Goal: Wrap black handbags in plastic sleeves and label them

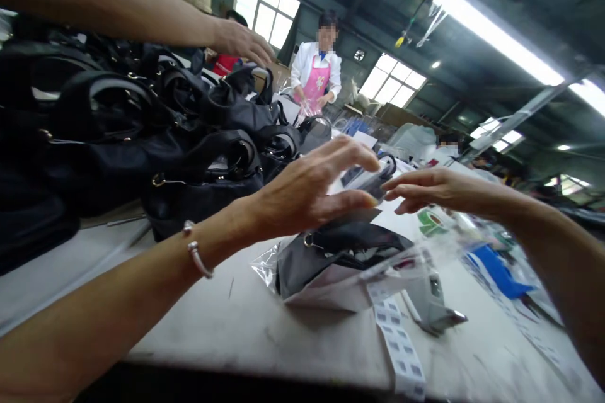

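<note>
A black handbag (302,267) stands on the table, partly inside a clear plastic bag (267,267), with a pale sheet along its front. Over it reaches my left hand (316,186), a bracelet on its wrist, thumb and fingers apart in a wide curve. My right hand (430,189) comes in from the other side, its fingers stretched toward my left fingertips. Between the two hands shows some dark grey material; whether either hand touches it I cannot tell. Both hands look open, with nothing visibly gripped.
Many black handbags (203,192) crowd the left side, with another person's hand (241,41) above them. A label strip (399,343), a grey tool (432,305), a green tape roll (430,221) and a blue object (498,271) lie rightward. A person in a pink apron (317,83) stands opposite.
</note>
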A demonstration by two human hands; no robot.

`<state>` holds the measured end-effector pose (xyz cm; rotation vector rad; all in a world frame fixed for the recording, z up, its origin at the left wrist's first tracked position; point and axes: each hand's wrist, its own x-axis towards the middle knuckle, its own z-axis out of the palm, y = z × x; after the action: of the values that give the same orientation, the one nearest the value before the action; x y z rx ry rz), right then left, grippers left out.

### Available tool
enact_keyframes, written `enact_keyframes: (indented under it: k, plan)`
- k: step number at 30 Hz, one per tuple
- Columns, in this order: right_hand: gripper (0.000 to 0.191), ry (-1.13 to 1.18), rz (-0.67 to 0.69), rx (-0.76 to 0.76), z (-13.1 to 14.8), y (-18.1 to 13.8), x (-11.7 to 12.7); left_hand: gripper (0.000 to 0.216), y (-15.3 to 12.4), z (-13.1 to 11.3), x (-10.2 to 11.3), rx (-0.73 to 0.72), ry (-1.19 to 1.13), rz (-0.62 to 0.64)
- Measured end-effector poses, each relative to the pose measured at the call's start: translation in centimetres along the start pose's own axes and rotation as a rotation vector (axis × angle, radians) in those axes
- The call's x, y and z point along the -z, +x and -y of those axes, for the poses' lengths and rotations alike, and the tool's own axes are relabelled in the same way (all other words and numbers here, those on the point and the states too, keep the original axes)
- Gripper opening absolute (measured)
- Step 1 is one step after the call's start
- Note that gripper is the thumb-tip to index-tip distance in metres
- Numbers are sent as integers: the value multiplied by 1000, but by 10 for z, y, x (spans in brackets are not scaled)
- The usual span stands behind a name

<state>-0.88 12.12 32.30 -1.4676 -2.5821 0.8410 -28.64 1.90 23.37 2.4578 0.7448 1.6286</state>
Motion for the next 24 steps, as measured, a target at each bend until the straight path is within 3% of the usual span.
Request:
enact_keyframes:
  k: [4, 7, 14, 18, 22, 24]
  plan:
    - [70, 66, 127, -16, -23, -49, 17, 62, -26, 9, -8, 371, -37, -14]
    - [67, -49, 76, -10, -39, -75, 12, 54, -35, 5, -22, 533, -60, -10]
    - [64, 26, -112, 78, -76, -103, 13, 33, -29, -11, -39, 544, -36, -111]
    - [60, -136, -239, 68, -90, -91, 14, 19, -21, -5, -46, 581, 55, -130]
    - [26, -219, -374, 77, -98, -69, 3, 18, -16, -1, -50, 628, 107, -109]
    - [25, -133, -435, 81, -104, -65, -2, 19, -18, 2, -48, 651, 150, -135]
